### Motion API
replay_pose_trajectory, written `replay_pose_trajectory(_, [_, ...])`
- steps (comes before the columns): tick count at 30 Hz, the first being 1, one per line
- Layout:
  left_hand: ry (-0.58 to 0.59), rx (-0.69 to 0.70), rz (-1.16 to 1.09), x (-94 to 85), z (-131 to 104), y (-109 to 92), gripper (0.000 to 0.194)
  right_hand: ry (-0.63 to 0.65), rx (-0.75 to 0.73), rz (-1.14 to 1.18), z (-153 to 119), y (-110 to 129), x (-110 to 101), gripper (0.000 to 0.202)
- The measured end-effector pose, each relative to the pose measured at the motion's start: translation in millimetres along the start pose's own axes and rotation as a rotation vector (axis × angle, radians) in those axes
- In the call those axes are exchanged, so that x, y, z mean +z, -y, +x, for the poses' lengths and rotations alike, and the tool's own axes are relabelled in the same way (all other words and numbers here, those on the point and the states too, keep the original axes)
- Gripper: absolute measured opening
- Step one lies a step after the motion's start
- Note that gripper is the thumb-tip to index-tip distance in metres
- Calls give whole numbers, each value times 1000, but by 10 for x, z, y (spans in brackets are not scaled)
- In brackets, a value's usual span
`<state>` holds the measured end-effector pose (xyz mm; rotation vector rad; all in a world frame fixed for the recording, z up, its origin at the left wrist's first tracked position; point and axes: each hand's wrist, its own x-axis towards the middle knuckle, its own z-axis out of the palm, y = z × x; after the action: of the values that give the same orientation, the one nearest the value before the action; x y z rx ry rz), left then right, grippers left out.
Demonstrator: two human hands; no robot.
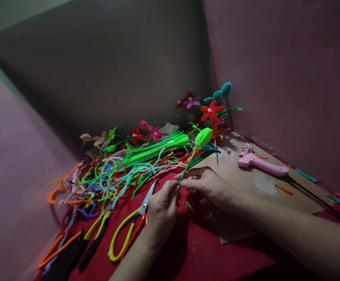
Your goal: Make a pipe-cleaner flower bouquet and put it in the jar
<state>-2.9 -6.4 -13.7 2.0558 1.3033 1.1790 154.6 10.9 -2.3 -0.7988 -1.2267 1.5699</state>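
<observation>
A pipe-cleaner flower (203, 137) with a bright green, tulip-like bud stands tilted up between my hands, a dark green leaf (204, 156) branching from its stem. Closed around the lower end of the stem is my left hand (164, 205), its fingers curled. My right hand (208, 186) pinches the same stem just above, thumb and fingers together. The stem's bottom end is hidden by the fingers. Scissors (126, 234) with yellow and red handles lie beside my left hand, partly covered by it.
Pliers (97, 236) and a tangle of coloured pipe cleaners (105, 183) lie at left. Behind is a bundle of green pipe cleaners (158, 148), with finished flowers (212, 111) near the walls. A pink glue gun (260, 163) rests on a brown board (237, 230), its cord trailing right.
</observation>
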Motion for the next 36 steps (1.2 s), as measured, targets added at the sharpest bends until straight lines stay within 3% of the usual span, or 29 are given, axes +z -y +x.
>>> replay_pose_trajectory(7, [138, -435, -571, -49, 68, -227, 13, 64, -120, 11, 22, -45, -34, 19])
replay_pose_trajectory(12, [265, -605, -953, -68, 82, -204, 14, 156, -84, -44, 17, -39, -95, 26])
replay_pose_trajectory(17, [354, -634, -1131, -101, 89, -168, 12, 207, -104, -95, 12, 33, -113, 30])
replay_pose_trajectory(22, [401, -630, -1167, -141, 75, -144, 14, 204, -155, -86, 23, 21, -122, 24])
replay_pose_trajectory(31, [489, -588, -1329, -83, 57, -124, 15, 174, 86, 204, 20, -69, -80, 27])
replay_pose_trajectory(36, [510, -575, -1294, -60, 52, -100, 14, 198, 85, 243, 32, -105, -88, 21])
